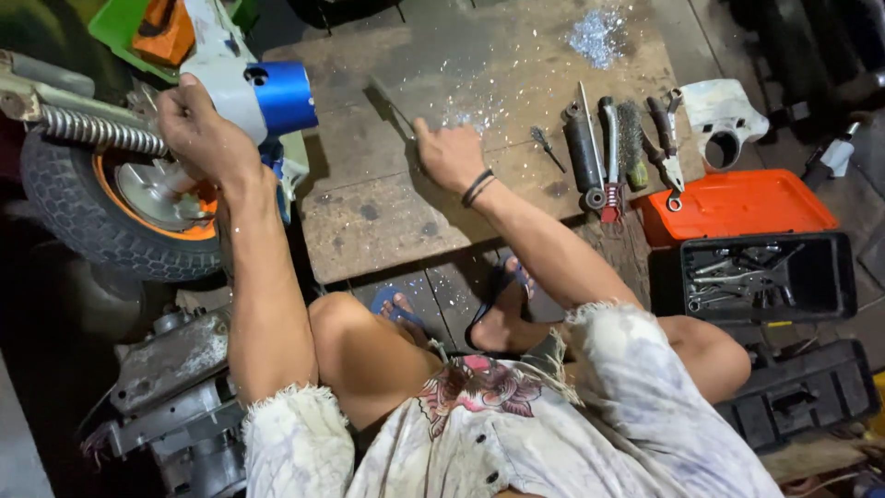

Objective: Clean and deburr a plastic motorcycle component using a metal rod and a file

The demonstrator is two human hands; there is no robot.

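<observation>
Steadying the white and blue scooter part above the wheel, our left hand is closed around it so it cannot swing. Our right hand pinches a thin metal tool (a file, perhaps) low on the wooden surface, ready near the wrenches.

We cannot see the fingertips of the left hand, which curl behind the white and blue scooter part, itself cut off by the top edge. Right of that part, whatever thin tool the right hand pinches is too blurred to name, and the spanners in the black tray are too small to sort.
</observation>
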